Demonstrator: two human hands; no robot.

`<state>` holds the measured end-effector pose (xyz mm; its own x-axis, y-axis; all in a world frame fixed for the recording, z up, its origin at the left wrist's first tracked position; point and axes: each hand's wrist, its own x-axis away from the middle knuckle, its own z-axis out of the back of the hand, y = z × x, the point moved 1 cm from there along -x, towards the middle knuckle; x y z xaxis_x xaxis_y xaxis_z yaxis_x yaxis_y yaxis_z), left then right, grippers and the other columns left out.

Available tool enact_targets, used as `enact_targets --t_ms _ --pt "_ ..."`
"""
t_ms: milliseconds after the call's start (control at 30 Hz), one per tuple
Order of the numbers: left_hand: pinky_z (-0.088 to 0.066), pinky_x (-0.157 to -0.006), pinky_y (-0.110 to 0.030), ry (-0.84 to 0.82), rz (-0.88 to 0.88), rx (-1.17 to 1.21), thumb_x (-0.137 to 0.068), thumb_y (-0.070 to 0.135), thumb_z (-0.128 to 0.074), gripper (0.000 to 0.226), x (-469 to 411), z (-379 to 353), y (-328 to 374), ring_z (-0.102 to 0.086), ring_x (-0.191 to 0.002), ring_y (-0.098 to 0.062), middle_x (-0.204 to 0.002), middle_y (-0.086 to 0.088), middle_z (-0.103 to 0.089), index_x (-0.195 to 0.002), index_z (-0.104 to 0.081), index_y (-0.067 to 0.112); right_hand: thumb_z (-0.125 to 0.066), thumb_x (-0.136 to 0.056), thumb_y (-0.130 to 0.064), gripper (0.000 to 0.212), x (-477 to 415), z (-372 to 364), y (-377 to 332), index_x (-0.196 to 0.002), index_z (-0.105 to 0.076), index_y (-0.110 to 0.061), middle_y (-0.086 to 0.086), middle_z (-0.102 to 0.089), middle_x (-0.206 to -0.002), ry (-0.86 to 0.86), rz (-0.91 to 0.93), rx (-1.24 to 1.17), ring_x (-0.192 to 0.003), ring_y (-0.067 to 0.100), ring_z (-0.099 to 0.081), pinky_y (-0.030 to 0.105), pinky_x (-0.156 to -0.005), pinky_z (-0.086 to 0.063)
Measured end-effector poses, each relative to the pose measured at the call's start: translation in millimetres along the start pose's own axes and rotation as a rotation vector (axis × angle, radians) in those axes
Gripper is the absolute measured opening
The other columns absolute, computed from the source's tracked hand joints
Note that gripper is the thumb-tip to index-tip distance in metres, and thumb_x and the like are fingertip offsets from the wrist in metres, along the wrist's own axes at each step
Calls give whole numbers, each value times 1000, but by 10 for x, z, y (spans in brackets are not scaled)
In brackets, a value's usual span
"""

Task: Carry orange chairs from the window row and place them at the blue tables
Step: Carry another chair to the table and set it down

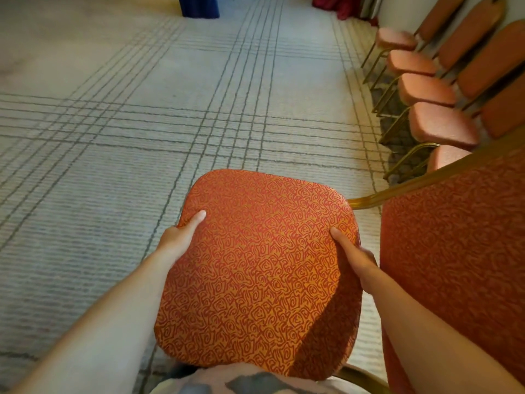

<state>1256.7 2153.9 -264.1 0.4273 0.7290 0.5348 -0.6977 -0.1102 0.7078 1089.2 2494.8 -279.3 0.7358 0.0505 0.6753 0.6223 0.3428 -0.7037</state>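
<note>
The left hand [181, 237] clasps the left edge of the orange chair [255, 268] seat: its thumb lies flat on top of the patterned fabric, and the other fingers wrap under the edge, out of sight. The grip is closed around the seat edge. The seat is held close in front of the person's body, above the carpeted floor [113, 123], tilted so its top faces the camera. The right hand [355, 260] clasps the opposite, right edge the same way, thumb on top and fingers curled beneath, so this grip too is closed on the seat. A gold metal frame [366, 201] shows at the seat's far right corner, and the chair's orange backrest [454, 237] stands just beside the right forearm. Farther right, along the wall, a row of matching orange chairs [431, 89] stands on the floor, side by side. At the far edge of the floor, a blue cloth [199, 7] hangs down.
</note>
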Motion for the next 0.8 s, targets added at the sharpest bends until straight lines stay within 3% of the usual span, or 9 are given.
enact_targets --t_ms 133,267,433,633,800 --pt "-44 -97 -36 -19 10 11 -73 72 -60 84 -286 -41 77 -58 -114 -32 -122 -19 -63 -123 -61 4 -81 -37 -74 98 -175 -142 -115 -114 -69 -14 7 -75 -99 -3 -14 23 -92 26 -70 43 -96 -53" --pt "-45 -92 -36 -65 27 -8 -73 73 -59 81 -731 -35 311 -60 -110 -32 -119 -18 -64 -120 -64 7 -79 -50 -72 87 -419 -379 -330 -113 -70 -13 8 -74 -98 10 -27 52 -93 27 -69 43 -97 -51" --pt "-41 -87 -32 -96 -10 -40 -76 71 -58 82 -1399 76 906 -58 -113 -33 -122 -20 -62 -123 -62 4 -72 -35 -84 108 -756 -776 -817 -117 -68 -14 9 -72 -107 53 -4 52 -98 28 -66 43 -98 -50" --pt "-42 -89 -32 -104 -116 -8 -77 71 -57 79 -2151 242 1650 -59 -112 -32 -121 -19 -64 -122 -64 6 -71 -34 -86 117 -1116 -1187 -1676 -125 -63 -13 11 -68 -117 108 44 28 -107 28 -64 43 -102 -48" --pt "-41 -90 -34 -134 -104 16 -76 73 -56 86 -2665 177 2227 -57 -115 -34 -125 -19 -60 -127 -59 3 -68 -27 -92 128 -1530 -1335 -2312 -128 -61 -13 11 -66 -123 145 72 44 -110 29 -62 45 -103 -46"
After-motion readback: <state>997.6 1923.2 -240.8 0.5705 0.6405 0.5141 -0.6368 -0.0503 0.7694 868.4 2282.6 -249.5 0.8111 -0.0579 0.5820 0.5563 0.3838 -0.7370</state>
